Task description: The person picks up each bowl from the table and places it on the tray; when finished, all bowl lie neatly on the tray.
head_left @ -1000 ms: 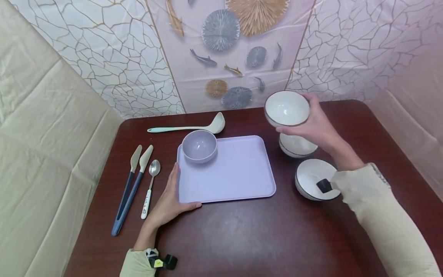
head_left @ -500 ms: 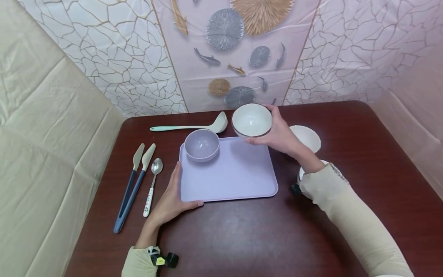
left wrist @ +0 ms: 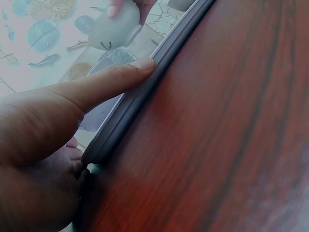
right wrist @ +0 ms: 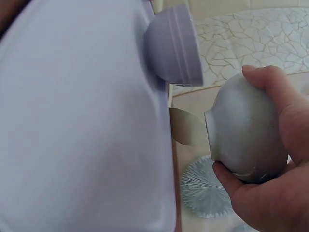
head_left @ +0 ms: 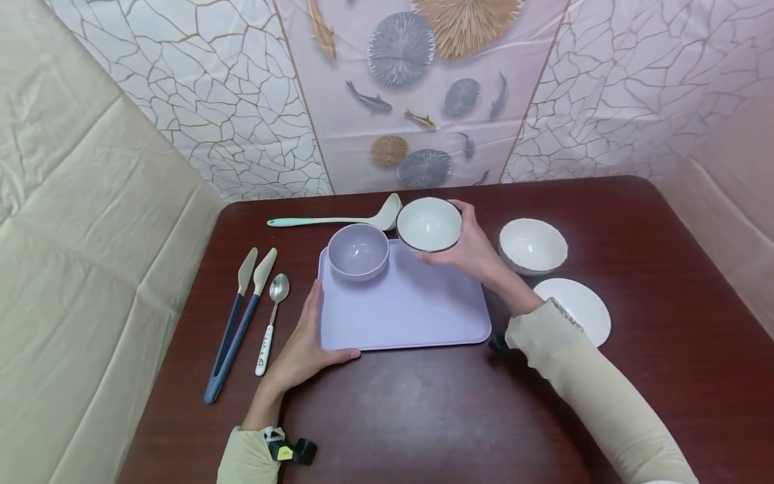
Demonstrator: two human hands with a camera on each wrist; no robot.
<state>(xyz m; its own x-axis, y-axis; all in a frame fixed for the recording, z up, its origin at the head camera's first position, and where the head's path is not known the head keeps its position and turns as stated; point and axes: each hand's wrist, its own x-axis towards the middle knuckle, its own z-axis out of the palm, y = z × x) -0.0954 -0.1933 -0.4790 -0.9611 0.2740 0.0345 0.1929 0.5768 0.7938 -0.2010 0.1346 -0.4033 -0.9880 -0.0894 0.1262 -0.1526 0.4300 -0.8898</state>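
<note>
My right hand holds a white bowl with a dark rim, thumb and fingers spread around its side. The bowl hangs over the far edge of the lilac tray, right of a lilac bowl standing in the tray's far left corner. In the right wrist view a gap shows between the held bowl's foot and the tray. My left hand rests at the tray's near left corner, its straight thumb on the front rim and its fingers along the left side.
Right of the tray stand a white bowl and a second white dish, partly behind my sleeve. A ladle lies behind the tray. Tongs and a spoon lie to its left on the dark wooden table.
My right hand has carried the dark-rimmed bowl leftward and lower, from above the white bowls to over the tray's far side. The left hand stays on the tray corner.
</note>
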